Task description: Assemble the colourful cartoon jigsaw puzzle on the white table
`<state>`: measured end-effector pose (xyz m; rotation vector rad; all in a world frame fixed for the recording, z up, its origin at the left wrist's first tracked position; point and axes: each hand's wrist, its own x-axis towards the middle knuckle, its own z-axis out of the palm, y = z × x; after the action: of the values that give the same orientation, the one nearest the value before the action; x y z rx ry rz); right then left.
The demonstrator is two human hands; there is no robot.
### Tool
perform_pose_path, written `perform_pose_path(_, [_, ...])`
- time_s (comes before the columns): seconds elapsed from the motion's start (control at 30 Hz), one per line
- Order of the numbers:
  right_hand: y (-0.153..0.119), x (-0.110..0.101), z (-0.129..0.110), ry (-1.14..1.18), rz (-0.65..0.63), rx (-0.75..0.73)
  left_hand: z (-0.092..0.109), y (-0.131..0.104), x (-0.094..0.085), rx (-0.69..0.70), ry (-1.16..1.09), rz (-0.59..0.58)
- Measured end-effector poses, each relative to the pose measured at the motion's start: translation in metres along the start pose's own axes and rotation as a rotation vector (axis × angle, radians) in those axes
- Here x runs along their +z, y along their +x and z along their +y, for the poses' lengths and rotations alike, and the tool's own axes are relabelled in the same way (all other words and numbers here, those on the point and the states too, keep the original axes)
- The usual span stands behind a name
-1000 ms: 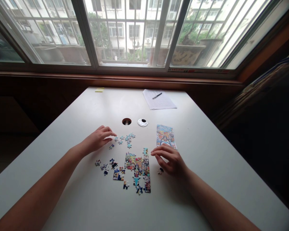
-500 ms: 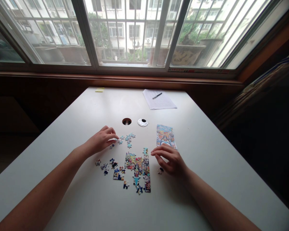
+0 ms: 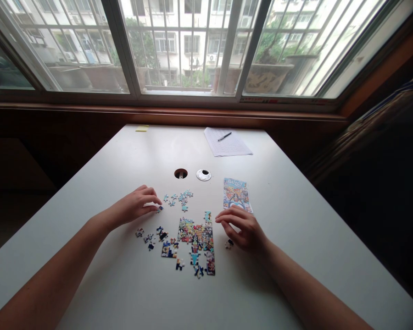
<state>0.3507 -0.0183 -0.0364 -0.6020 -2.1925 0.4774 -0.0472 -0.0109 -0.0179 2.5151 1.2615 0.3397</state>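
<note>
My left hand (image 3: 142,205) is over the table's left half, its fingertips at a small dark puzzle piece (image 3: 159,209); thumb and fingers are apart. Several light blue pieces (image 3: 185,197) lie to the right of it. A partly joined puzzle (image 3: 196,231) sits in the middle, with a joined corner section (image 3: 168,250) and loose dark pieces (image 3: 149,239) at its left. My right hand (image 3: 241,227) rests just right of the puzzle, fingers loosely bent and apart, holding nothing visible. One loose piece (image 3: 229,244) lies beside its thumb, below the picture card (image 3: 237,191).
The white table (image 3: 124,293) has a round hole (image 3: 181,173) and a metal cover (image 3: 203,174) beyond the pieces. Farther back lie paper sheets (image 3: 230,147) with a pen (image 3: 225,136) and a yellow note (image 3: 142,129). A barred window stands behind.
My left hand has moved left and slightly nearer to me, from the light blue pieces to the dark piece. A light blue piece by its fingers now shows uncovered. My right hand has stayed still.
</note>
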Motion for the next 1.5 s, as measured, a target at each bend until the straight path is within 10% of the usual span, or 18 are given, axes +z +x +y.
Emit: perform_pose_path(1.5, [0.001,-0.002,-0.001,-0.015,0.003,-0.009,0.012,-0.031,-0.006,-0.089,-0.111,-0.007])
